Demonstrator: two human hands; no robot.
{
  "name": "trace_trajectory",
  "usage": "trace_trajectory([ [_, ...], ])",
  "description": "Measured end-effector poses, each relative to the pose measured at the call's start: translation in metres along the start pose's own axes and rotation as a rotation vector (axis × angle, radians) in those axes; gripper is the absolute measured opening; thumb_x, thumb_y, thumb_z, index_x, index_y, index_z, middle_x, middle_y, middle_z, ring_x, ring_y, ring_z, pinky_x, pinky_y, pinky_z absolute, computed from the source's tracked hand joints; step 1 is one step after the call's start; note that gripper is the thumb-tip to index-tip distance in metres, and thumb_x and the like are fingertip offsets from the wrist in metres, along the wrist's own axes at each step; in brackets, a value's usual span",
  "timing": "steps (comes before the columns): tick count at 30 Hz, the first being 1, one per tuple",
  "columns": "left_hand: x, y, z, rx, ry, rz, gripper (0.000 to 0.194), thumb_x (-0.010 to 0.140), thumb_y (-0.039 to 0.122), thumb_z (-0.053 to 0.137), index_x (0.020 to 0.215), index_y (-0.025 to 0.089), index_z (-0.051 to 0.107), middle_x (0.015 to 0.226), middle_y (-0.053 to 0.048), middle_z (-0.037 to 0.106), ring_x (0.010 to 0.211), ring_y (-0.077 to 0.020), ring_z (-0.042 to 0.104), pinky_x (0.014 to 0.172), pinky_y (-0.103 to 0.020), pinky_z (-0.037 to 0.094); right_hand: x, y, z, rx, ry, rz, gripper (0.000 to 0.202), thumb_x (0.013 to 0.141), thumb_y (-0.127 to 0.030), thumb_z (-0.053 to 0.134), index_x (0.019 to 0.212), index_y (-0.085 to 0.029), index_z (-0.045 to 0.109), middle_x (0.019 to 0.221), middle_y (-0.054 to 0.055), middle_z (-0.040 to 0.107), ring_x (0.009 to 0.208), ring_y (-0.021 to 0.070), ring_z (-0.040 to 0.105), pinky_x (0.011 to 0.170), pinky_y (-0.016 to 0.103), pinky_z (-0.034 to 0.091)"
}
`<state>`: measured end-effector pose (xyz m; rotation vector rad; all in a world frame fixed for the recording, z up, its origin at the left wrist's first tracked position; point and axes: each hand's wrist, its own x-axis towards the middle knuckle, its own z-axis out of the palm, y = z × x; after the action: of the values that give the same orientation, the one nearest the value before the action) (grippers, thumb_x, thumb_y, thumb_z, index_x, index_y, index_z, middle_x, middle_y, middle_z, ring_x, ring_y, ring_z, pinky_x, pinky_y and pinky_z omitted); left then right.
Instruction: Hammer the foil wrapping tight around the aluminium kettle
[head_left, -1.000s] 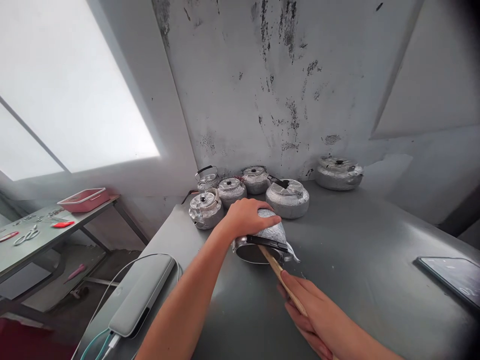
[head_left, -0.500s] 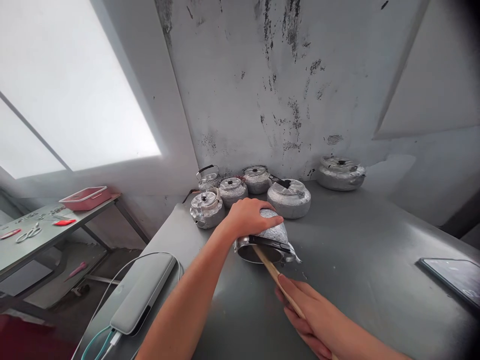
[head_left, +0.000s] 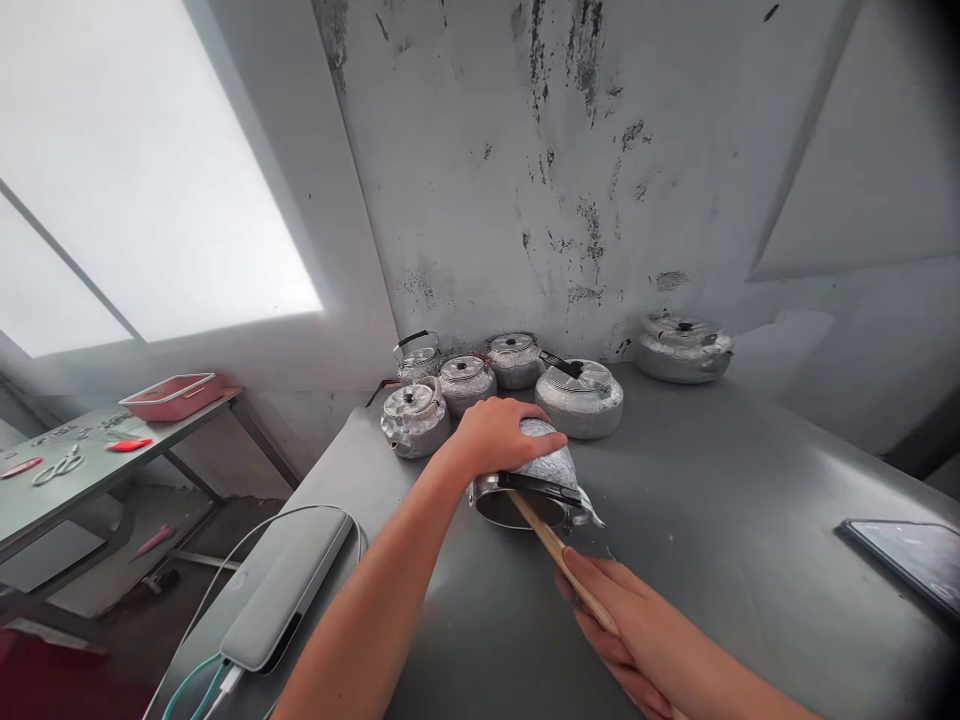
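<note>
A dented silver kettle (head_left: pixel 551 460) lies tipped on its side on the grey metal table (head_left: pixel 480 630), its round opening facing me and its black handle across the rim. My left hand (head_left: pixel 506 435) is wrapped over the kettle's upper side and holds it. In my right hand (head_left: pixel 619 625) is a wooden stick (head_left: pixel 551 545), gripped with the fingers closed round it. The stick's far end goes into the kettle's opening, where its tip is hidden.
Several dented kettles with lids, among them a wide kettle (head_left: pixel 581 400), stand behind my hands. Another kettle (head_left: pixel 684 348) is by the wall. A power bank (head_left: pixel 289 590) with cables lies left, a phone (head_left: pixel 907 560) right. A side table holds a pink basket (head_left: pixel 171 398) and scissors (head_left: pixel 60 465).
My right hand has shifted slightly to the right and down along with the stick. My left hand and the kettle look nearly the same.
</note>
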<state>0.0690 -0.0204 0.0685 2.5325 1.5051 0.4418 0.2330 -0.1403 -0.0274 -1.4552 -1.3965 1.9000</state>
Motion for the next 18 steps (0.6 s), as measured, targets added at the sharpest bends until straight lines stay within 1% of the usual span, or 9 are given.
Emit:
trace_trajectory([
  [3,0.0,-0.001,0.001,0.003,0.005,0.004,0.049,0.086,0.068,0.051,0.115,0.035,0.073,0.111,0.001,0.074,0.106,-0.0284,0.066,0.093,-0.037,0.049,-0.002,-0.002,0.0,0.009,0.034,0.035,0.038,0.102,-0.055,0.019,0.088,-0.024,0.038,0.05,-0.012,0.03,0.029,0.0052,0.022,0.025,0.016,0.031],
  [5,0.0,-0.002,0.001,0.003,0.007,0.008,0.048,0.086,0.068,0.051,0.115,0.035,0.073,0.111,0.002,0.074,0.105,-0.0281,0.066,0.092,-0.037,0.049,-0.004,-0.002,0.0,0.017,0.022,0.077,0.039,0.102,-0.056,0.019,0.09,-0.024,0.038,0.051,-0.012,0.03,0.03,0.0049,0.018,0.026,0.016,0.03],
  [8,0.001,-0.003,0.002,-0.002,0.008,0.011,0.048,0.086,0.067,0.051,0.114,0.035,0.074,0.11,0.002,0.075,0.103,-0.0277,0.067,0.091,-0.036,0.05,-0.008,-0.003,0.001,0.044,0.045,0.061,0.042,0.1,-0.061,0.022,0.091,-0.024,0.04,0.054,-0.012,0.028,0.033,0.0042,0.014,0.027,0.016,0.027],
  [12,0.001,-0.003,0.002,0.008,0.009,0.015,0.048,0.086,0.068,0.05,0.114,0.036,0.073,0.111,0.002,0.074,0.104,-0.0279,0.066,0.092,-0.037,0.049,-0.01,0.0,0.002,0.01,0.098,0.049,0.042,0.1,-0.06,0.024,0.092,-0.024,0.043,0.055,-0.012,0.029,0.034,0.0043,0.016,0.028,0.016,0.026],
  [18,0.001,-0.003,0.003,0.0,0.015,0.014,0.047,0.086,0.068,0.052,0.113,0.036,0.074,0.11,0.002,0.075,0.103,-0.0282,0.067,0.09,-0.037,0.05,-0.002,0.007,0.001,-0.089,0.065,0.073,0.042,0.099,-0.059,0.024,0.088,-0.024,0.043,0.053,-0.012,0.027,0.032,0.0055,0.018,0.026,0.018,0.027],
])
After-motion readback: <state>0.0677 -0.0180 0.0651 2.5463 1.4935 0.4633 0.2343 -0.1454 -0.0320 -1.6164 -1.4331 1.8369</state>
